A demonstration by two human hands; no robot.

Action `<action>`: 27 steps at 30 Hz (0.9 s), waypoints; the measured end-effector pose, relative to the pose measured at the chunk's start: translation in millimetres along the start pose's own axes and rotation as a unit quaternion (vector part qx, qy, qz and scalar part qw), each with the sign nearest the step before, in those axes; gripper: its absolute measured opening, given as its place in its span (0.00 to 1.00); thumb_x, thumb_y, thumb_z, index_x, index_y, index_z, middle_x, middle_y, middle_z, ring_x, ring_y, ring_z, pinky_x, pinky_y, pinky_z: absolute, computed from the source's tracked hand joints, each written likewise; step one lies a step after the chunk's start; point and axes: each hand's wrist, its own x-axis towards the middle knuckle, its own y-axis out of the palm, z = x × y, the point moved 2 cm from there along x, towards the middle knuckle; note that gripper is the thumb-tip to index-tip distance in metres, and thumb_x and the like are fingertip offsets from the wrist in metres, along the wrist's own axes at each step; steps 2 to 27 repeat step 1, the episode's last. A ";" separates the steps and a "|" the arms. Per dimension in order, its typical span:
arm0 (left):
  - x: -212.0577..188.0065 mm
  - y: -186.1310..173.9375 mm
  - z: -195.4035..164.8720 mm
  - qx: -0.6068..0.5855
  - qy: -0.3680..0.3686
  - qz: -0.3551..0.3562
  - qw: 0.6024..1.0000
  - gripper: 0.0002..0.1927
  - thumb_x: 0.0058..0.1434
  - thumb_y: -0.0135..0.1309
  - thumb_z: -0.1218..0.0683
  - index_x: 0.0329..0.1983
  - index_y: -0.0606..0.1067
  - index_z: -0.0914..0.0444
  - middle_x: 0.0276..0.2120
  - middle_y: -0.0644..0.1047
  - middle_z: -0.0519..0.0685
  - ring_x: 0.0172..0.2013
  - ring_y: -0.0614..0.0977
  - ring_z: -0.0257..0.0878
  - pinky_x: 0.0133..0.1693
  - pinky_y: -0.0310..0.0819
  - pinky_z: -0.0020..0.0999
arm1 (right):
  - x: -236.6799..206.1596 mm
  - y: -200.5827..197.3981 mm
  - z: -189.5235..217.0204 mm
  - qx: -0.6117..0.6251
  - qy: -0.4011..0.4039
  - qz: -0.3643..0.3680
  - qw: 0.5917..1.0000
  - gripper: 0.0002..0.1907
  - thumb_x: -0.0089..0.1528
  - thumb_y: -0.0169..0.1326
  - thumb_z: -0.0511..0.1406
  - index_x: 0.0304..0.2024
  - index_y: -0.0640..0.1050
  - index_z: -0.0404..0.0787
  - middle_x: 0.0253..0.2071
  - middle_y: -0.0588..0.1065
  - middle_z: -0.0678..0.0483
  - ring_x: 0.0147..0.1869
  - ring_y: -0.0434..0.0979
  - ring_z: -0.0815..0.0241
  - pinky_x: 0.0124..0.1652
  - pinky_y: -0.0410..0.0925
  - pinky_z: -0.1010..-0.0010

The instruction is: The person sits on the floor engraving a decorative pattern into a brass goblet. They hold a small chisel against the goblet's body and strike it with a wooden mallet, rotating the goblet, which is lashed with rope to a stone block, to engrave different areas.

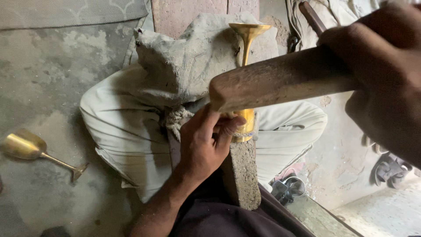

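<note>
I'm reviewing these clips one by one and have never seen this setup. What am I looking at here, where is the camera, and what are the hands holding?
There is no machine: a person wears a camera on the head, looking down at their own lap and hands. The left hand grips a brass goblet that lies along a rough block, against a grey cloth-wrapped bundle. The right hand, close to the lens, holds a wooden mallet over the goblet. A second brass goblet lies on its side on the concrete floor at left.
</note>
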 end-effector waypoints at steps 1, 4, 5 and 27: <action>-3.8 0.5 -1.4 -0.032 -0.006 -0.013 0.999 0.16 0.70 0.56 0.51 0.53 0.73 0.66 0.38 0.80 0.48 0.37 0.87 0.34 0.36 0.83 0.26 | -2.1 -6.5 -4.0 0.000 -0.002 0.002 1.000 0.16 0.58 0.57 0.18 0.48 0.78 0.28 0.37 0.78 0.38 0.38 0.81 0.46 0.36 0.73 0.61; -3.8 0.5 -1.4 -0.032 -0.006 -0.013 0.999 0.16 0.70 0.56 0.51 0.53 0.73 0.66 0.38 0.80 0.48 0.37 0.87 0.34 0.36 0.83 0.26 | -2.1 -6.5 -4.0 0.000 -0.002 0.002 1.000 0.16 0.58 0.57 0.18 0.48 0.78 0.28 0.37 0.78 0.38 0.38 0.81 0.46 0.36 0.73 0.61; -3.8 0.5 -1.4 -0.032 -0.006 -0.013 0.999 0.16 0.70 0.56 0.51 0.53 0.73 0.66 0.38 0.80 0.48 0.37 0.87 0.34 0.36 0.83 0.26 | -2.1 -6.5 -4.0 0.000 -0.002 0.002 1.000 0.16 0.58 0.57 0.18 0.48 0.78 0.28 0.37 0.78 0.38 0.38 0.81 0.46 0.36 0.73 0.61; -3.8 0.5 -1.4 -0.032 -0.006 -0.013 0.999 0.16 0.70 0.56 0.51 0.53 0.73 0.66 0.38 0.80 0.48 0.37 0.87 0.34 0.36 0.83 0.26 | -2.1 -6.5 -4.0 0.000 -0.002 0.002 1.000 0.16 0.58 0.57 0.18 0.48 0.78 0.28 0.37 0.78 0.38 0.38 0.81 0.46 0.36 0.73 0.61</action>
